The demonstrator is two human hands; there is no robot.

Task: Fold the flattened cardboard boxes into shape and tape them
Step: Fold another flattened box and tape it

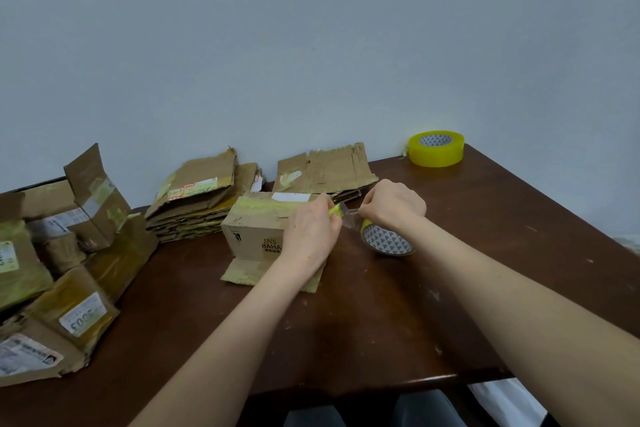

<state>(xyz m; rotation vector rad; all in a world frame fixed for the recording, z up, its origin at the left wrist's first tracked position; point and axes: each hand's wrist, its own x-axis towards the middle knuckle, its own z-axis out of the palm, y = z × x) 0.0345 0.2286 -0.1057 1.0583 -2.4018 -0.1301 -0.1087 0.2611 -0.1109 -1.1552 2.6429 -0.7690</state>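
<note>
Left hand (311, 236) pinches tape strip (335, 210) at "INS BAHA" box (249, 239); right hand (394, 205) grips roll (388, 241).

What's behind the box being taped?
A left stack and a right stack of flattened cardboard lie behind the box. The left hand and the right hand, holding the tape roll, cover the box's right end, so anything directly behind there is hidden.

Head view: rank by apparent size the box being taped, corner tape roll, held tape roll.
1. box
2. corner tape roll and held tape roll: alike, the held one nearer and partly hidden; unranked.
</note>
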